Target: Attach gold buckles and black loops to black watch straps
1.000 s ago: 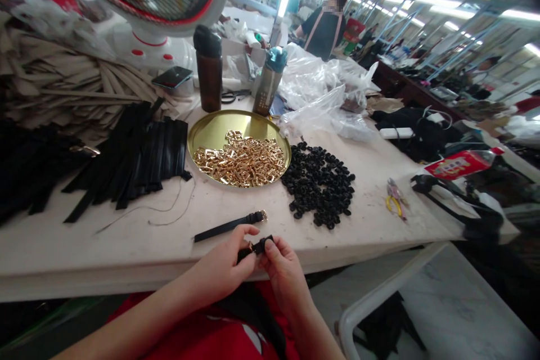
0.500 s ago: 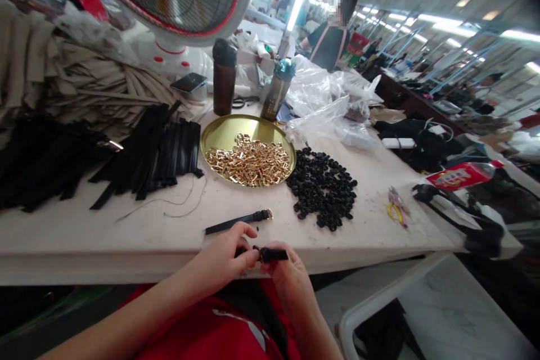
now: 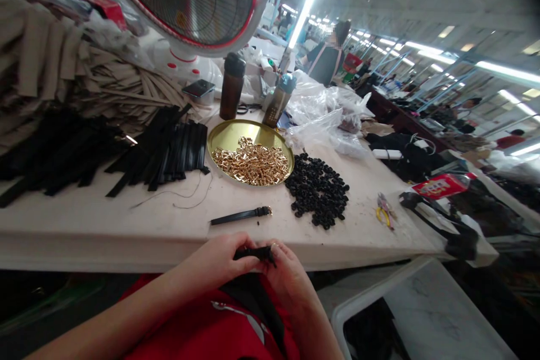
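Close to the table's front edge, my left hand [image 3: 230,256] is closed on a black strap [image 3: 248,253]. My right hand [image 3: 287,267] pinches the same strap at its other end, where a bit of gold shows at the fingertips. Just beyond my hands lies another black strap with a gold buckle [image 3: 240,215]. A round gold tray [image 3: 219,135] heaped with small gold buckles [image 3: 253,164] sits farther back. To its right is a pile of small black loops [image 3: 318,191]. Flat black straps [image 3: 177,152] are stacked at the left.
Yellow-handled pliers [image 3: 383,215] and a red-labelled bottle [image 3: 441,185] lie at the right. A fan [image 3: 202,0], a dark bottle [image 3: 232,87] and plastic bags [image 3: 320,104] stand at the back. Below the table's right side is a white bin [image 3: 422,304]. Another person [image 3: 324,59] is beyond.
The strap end that stuck out over my right hand now sits lower between my fingers. My left index finger has come down onto the strap. The view has shifted slightly.
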Demonstrator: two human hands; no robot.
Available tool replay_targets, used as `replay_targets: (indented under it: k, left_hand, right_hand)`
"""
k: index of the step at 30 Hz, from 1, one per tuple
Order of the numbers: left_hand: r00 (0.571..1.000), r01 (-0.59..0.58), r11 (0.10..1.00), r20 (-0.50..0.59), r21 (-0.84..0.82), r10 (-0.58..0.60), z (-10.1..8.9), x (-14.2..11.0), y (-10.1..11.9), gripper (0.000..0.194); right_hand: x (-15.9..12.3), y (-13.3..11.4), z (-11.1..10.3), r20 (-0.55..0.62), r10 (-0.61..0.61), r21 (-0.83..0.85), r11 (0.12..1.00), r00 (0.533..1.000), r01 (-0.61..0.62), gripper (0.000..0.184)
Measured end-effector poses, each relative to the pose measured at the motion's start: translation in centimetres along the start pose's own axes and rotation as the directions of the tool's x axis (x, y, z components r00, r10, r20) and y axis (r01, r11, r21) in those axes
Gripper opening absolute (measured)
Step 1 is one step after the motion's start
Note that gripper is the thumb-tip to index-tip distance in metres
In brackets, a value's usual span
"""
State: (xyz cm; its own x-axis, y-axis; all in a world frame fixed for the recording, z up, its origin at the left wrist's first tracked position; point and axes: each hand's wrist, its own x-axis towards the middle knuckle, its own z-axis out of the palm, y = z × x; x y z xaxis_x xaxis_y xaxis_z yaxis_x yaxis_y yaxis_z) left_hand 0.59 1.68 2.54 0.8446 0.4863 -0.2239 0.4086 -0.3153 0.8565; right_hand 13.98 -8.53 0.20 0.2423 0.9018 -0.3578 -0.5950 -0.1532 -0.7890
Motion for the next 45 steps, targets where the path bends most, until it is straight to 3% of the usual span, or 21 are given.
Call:
replay_targets:
  k: [2, 5, 7, 9, 12, 15, 20, 24, 26, 28, 33, 38, 40, 41, 45]
  left_hand:
    - [1.000, 0.021, 0.999, 0.009, -0.047, -0.020, -0.2, -0.4, 0.2, 0.024]
    - [0.997, 0.078, 0.986, 0.030, -0.146, -0.074, -0.2, -0.6, 0.3, 0.026]
    - [0.993, 0.114, 0.969, 0.055, -0.221, -0.104, 0.1, -0.4, 0.1, 0.029]
    - [0.992, 0.125, 0.954, 0.068, -0.272, -0.110, 0.2, -0.2, -0.2, 0.030]
    - [0.987, 0.136, 0.936, 0.121, -0.326, -0.101, 0.1, 0.1, -0.6, 0.031]
    - [0.966, 0.189, 0.907, 0.239, -0.377, -0.102, 0.0, 0.3, -1.1, 0.028]
    - [0.961, 0.244, 0.814, 0.245, -0.526, -0.129, 0.3, 0.7, -1.8, 0.023]
    - [0.951, 0.285, 0.817, 0.257, -0.501, -0.173, 0.7, 1.2, -1.7, 0.023]
    - [0.948, 0.291, 0.820, 0.264, -0.494, -0.177, 1.0, 1.6, -1.5, 0.022]
    - [0.947, 0.288, 0.816, 0.273, -0.501, -0.166, 1.3, 1.9, -1.4, 0.022]
    - [0.962, 0.227, 0.845, 0.249, -0.485, -0.116, 1.8, 2.5, -0.7, 0.020]
    - [0.996, 0.041, 0.979, 0.086, -0.199, -0.024, 0.2, 3.6, 0.4, 0.025]
    - [0.999, 0.028, 0.999, -0.032, -0.019, -0.029, -0.7, 4.5, 0.1, 0.025]
    - [0.995, 0.038, 0.997, -0.093, 0.068, -0.032, -1.1, 5.0, -0.3, 0.024]
    - [0.968, 0.076, 0.958, -0.250, 0.277, -0.004, -2.0, 6.9, -2.7, 0.021]
  right_hand:
    - [0.1, 0.1, 0.0, -0.089, -0.106, -0.173, 0.981, 0.990, 0.089, 0.024]
    - [0.4, 0.7, -0.3, -0.190, -0.332, -0.505, 0.840, 0.924, 0.198, 0.023]
    - [0.4, 1.1, -0.6, -0.201, -0.410, -0.594, 0.773, 0.890, 0.222, 0.022]
    - [0.4, 1.2, -0.9, -0.177, -0.353, -0.569, 0.798, 0.919, 0.198, 0.026]
    - [0.2, 1.0, -1.2, -0.095, -0.156, -0.494, 0.865, 0.983, 0.089, 0.023]
    - [0.1, 0.7, -1.4, -0.100, -0.109, -0.485, 0.873, 0.989, 0.047, 0.022]
    - [0.2, 0.5, -1.6, -0.083, -0.211, -0.672, 0.733, 0.974, 0.101, 0.019]
    - [0.3, 0.3, -2.0, 0.024, -0.231, -0.795, 0.585, 0.973, 0.158, 0.013]
    - [0.3, 0.3, -2.2, 0.079, -0.234, -0.811, 0.551, 0.969, 0.199, 0.012]
    - [0.3, 0.4, -2.4, 0.087, -0.229, -0.796, 0.569, 0.970, 0.206, 0.014]
    - [0.1, 1.1, -2.4, 0.004, -0.173, -0.689, 0.713, 0.985, 0.128, 0.029]
    - [2.3, 0.7, -1.7, 0.031, -0.205, -0.657, 0.734, 0.978, 0.174, 0.041]
    - [4.0, 0.0, -1.6, 0.026, -0.241, -0.722, 0.666, 0.970, 0.185, 0.046]
    - [4.9, -0.5, -1.7, 0.021, -0.278, -0.784, 0.592, 0.960, 0.188, 0.047]
    - [7.7, -1.2, -3.1, 0.032, -0.486, -0.977, 0.170, 0.873, 0.131, 0.044]
